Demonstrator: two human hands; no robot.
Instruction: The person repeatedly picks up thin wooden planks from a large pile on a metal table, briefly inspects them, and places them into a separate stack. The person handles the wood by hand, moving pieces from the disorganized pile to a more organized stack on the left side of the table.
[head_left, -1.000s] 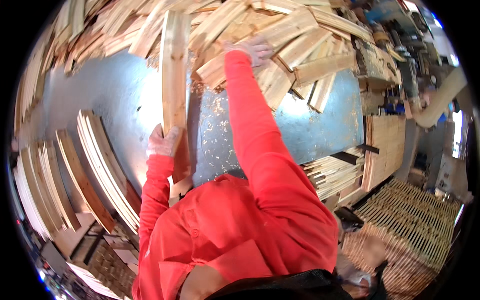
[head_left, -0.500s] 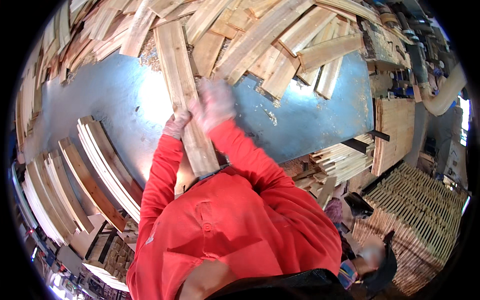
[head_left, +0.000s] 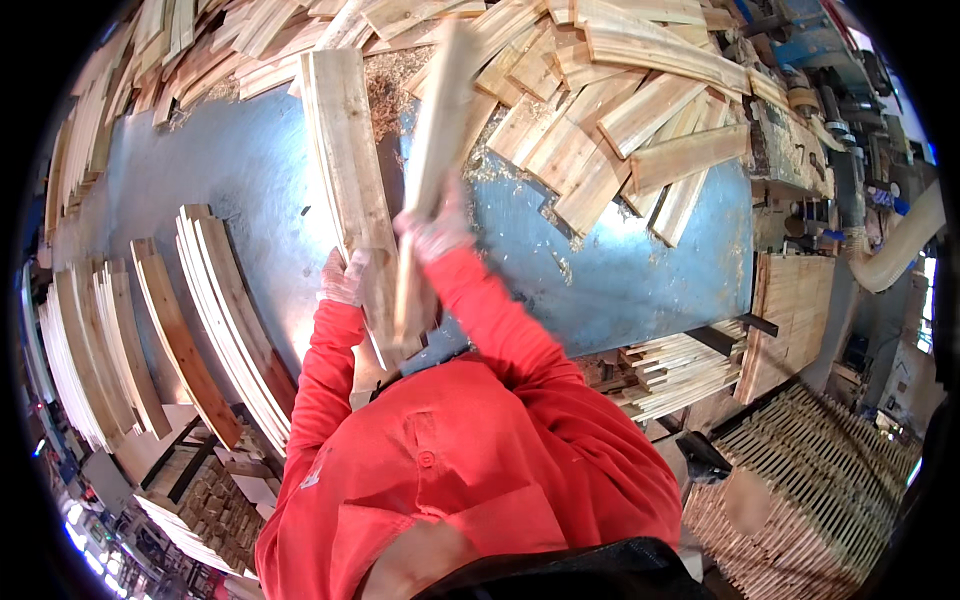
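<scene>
My left hand (head_left: 343,277), in a pale thin glove, is closed round the left edge of a long wooden board (head_left: 345,150). That board points away from me over the blue tabletop (head_left: 240,150), its near end close to my chest. In my gloved right hand (head_left: 442,232), a second board (head_left: 435,130) is gripped at its edge, just right of the first. It stands tilted on edge, and its far part is smeared by motion. The fingers on its hidden side do not show fully.
A loose heap of boards (head_left: 600,120) with wood shavings (head_left: 390,90) covers the far side. Boards in rows (head_left: 225,310) lie at the left. Stacked slats (head_left: 810,490) stand at the lower right, and a pale hose (head_left: 905,240) bends at the right edge.
My right hand, blurred beside the first board before, now grips a second board apart from it. My left hand has moved slightly down in view. Several heap boards appear shifted as the view moved.
</scene>
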